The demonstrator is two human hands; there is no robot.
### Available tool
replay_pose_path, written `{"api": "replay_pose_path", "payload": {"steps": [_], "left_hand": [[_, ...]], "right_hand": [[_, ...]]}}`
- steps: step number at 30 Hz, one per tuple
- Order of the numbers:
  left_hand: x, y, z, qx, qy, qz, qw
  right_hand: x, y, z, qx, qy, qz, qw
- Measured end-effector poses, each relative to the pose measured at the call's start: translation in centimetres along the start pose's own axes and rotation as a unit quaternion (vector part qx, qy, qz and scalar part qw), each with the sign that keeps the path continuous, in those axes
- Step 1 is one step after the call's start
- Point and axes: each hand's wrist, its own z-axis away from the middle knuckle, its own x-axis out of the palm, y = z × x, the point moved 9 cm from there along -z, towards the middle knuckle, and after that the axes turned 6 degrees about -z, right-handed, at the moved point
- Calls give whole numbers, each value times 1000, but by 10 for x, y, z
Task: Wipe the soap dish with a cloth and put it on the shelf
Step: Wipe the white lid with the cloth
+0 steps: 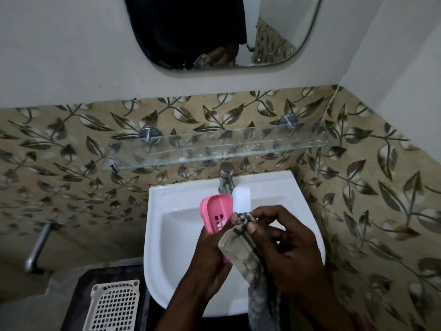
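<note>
Leafy tiles cover the wall behind a white sink (167, 211). Over the sink, the left hand (210, 256) wraps around the pink soap dish (216, 212), which sticks up past its fingers. Right beside it, the right hand (284, 249) pinches a gray cloth (238, 249) that touches the dish. The glass shelf (226, 146) waits above both hands. A wet dish could slip and fall into the sink.
</note>
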Motion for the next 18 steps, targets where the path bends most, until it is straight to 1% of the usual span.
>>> {"api": "replay_pose_path", "payload": {"steps": [4,9,13,18], "left_hand": [[0,3,6,-27,18,29,999],[-1,8,18,-43,-31,86,995],[4,15,26,-31,-57,77,995],[10,16,32,-27,-45,51,997]], "right_hand": [[-11,7,3,5,22,19,1000],[-28,16,0,36,67,-50,996],[-37,5,-12,8,80,-74,994],[-45,-9,-47,-9,87,-60,994]]}}
